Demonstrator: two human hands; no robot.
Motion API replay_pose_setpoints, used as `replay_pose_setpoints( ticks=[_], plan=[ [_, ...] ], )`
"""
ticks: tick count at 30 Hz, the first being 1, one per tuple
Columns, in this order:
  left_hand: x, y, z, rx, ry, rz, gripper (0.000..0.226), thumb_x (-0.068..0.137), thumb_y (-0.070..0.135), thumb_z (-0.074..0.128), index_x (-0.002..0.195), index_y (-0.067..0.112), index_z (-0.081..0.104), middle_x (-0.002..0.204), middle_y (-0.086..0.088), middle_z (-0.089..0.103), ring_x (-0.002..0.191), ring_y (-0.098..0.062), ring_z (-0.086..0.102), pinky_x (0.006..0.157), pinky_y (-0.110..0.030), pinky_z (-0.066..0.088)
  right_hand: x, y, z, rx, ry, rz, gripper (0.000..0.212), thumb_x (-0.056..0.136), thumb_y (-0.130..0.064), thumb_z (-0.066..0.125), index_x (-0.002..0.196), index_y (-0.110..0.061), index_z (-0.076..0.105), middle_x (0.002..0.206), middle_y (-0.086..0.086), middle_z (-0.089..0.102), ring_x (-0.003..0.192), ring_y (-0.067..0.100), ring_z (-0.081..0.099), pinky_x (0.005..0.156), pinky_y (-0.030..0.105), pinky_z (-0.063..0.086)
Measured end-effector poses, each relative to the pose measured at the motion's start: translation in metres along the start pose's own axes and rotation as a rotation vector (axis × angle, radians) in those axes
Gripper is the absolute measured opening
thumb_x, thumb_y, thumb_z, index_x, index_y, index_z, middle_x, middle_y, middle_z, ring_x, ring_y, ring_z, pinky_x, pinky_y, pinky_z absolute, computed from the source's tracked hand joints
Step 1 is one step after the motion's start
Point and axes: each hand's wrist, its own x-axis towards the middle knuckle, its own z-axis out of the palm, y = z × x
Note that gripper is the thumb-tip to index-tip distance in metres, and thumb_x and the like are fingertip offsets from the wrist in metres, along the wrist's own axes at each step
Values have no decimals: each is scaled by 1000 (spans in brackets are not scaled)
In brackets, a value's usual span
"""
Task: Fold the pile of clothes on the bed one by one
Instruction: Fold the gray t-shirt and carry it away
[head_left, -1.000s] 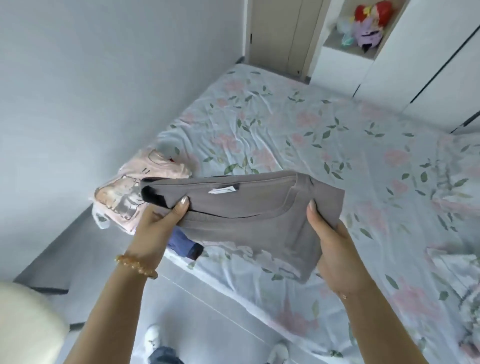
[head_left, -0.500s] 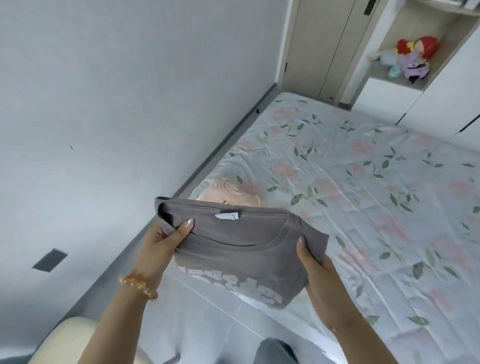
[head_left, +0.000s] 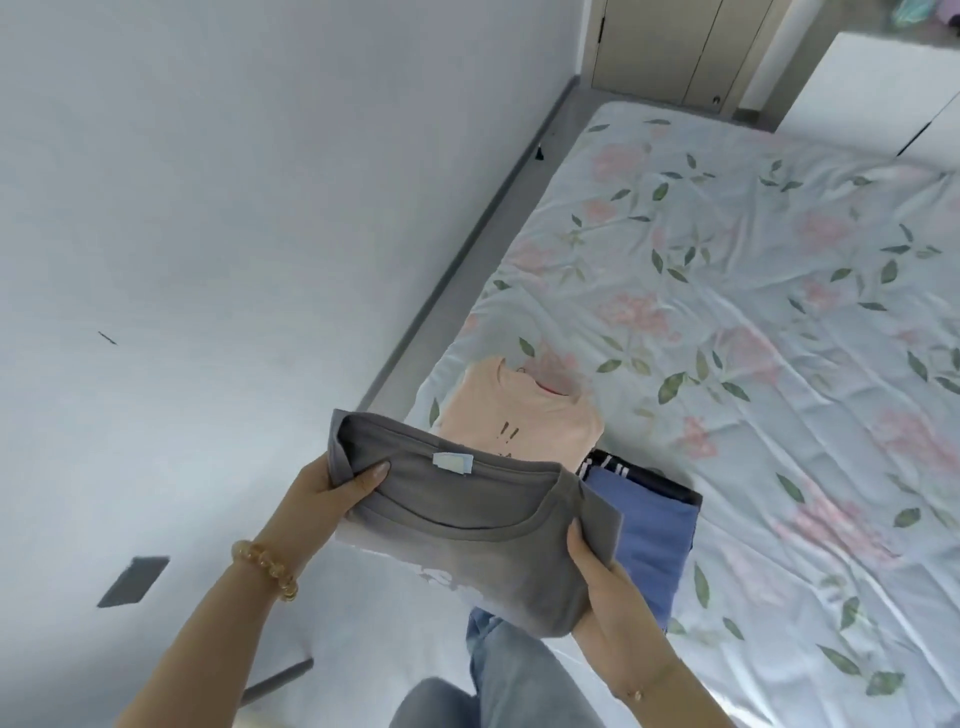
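A folded grey T-shirt (head_left: 467, 525) with a pale neck label hangs in the air over the bed's near corner. My left hand (head_left: 332, 491) grips its left edge, thumb on top. On the other side, my right hand (head_left: 605, 582) grips the right edge. Behind the shirt, on the floral bed sheet (head_left: 753, 338), lie a folded peach T-shirt (head_left: 524, 415), a folded blue garment (head_left: 649, 540) and a black garment (head_left: 649, 475) with a white-lettered band, partly hidden under the blue one.
A white wall (head_left: 208, 234) runs along the left of the bed, with a grey skirting strip. Wooden doors (head_left: 675, 47) and a white cabinet (head_left: 872, 88) stand at the far end. My jeans-clad legs (head_left: 509, 675) show below the shirt.
The view has swung left and down toward the bed's near corner. The grey shirt, held by both hands, now hangs in front of the folded peach, blue and black garments.
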Motion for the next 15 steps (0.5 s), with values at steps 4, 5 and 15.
replay_pose_setpoints(
  ticks=[4, 5, 15],
  plan=[
    [77, 4, 10, 131, -105, -67, 21, 86, 28, 68, 103, 15, 68, 94, 1, 75, 89, -14, 70, 75, -24, 54, 59, -13, -3, 33, 66, 7, 35, 93, -32, 56, 118, -8, 64, 115, 6, 71, 103, 20, 69, 89, 39, 52],
    [105, 4, 19, 166, -137, -75, 19, 87, 28, 68, 101, 16, 68, 95, 0, 75, 89, -15, 70, 77, -25, 54, 81, -19, -7, 36, 99, -5, 37, 92, -32, 57, 118, -7, 65, 114, 7, 71, 103, 20, 69, 88, 38, 54],
    [345, -66, 144, 402, -193, -53, 33, 88, 35, 66, 111, 11, 62, 97, -1, 65, 87, -19, 60, 70, -22, 47, 308, -49, -79, -93, 472, -204, 25, 90, -27, 68, 104, -7, 70, 95, 4, 71, 88, 19, 66, 80, 29, 55]
  ],
)
